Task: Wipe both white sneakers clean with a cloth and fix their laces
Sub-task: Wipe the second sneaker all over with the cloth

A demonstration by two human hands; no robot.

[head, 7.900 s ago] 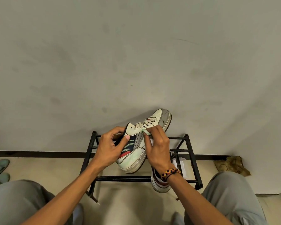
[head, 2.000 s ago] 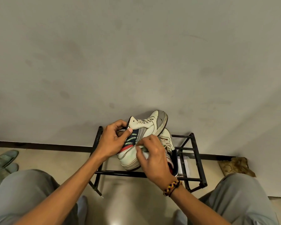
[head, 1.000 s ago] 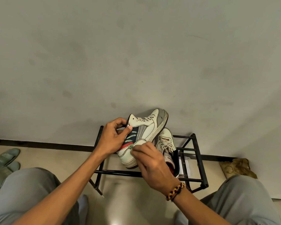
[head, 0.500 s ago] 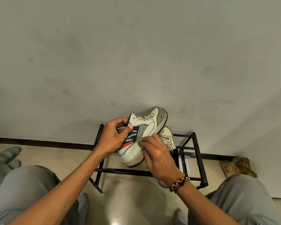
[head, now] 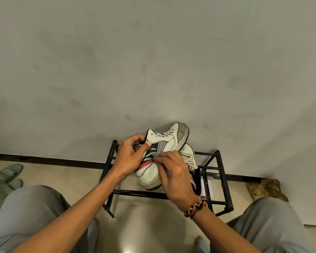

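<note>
Slippers (head: 5, 177), grey-green, on the floor at far left, well apart from the work. Left hand (head: 130, 157) next, curled round the heel collar of the raised sneaker (head: 164, 150), thumb pressed on its side panel, fingers tucked behind the opening. Held above the left end of the black shoe rack (head: 224, 183), heel toward the person, grey toe cap tilted up and away toward the wall, long axis running from near-left to far-right. Striped side panel turned toward the right hand (head: 173, 177), which lies just to the right of and below the grip. Pinched in those fingertips, a small scrap of pale green cloth (head: 155, 155), only its edge showing, pressed against the navy and red stripes. Probably mid-wipe along the side panel; likely strokes along the shoe's length, from heel toward toe, with the left hand bracing against the push. Laces on this shoe threaded but loose. Second sneaker (head: 188, 154) resting on the rack's top rails just behind the right hand, touching the first shoe's sole, laces slack, partly hidden by the wrist and beaded bracelet (head: 195, 208). Crumpled brown rag (head: 266, 189) on the floor by the wall, past the rack's right end.
</note>
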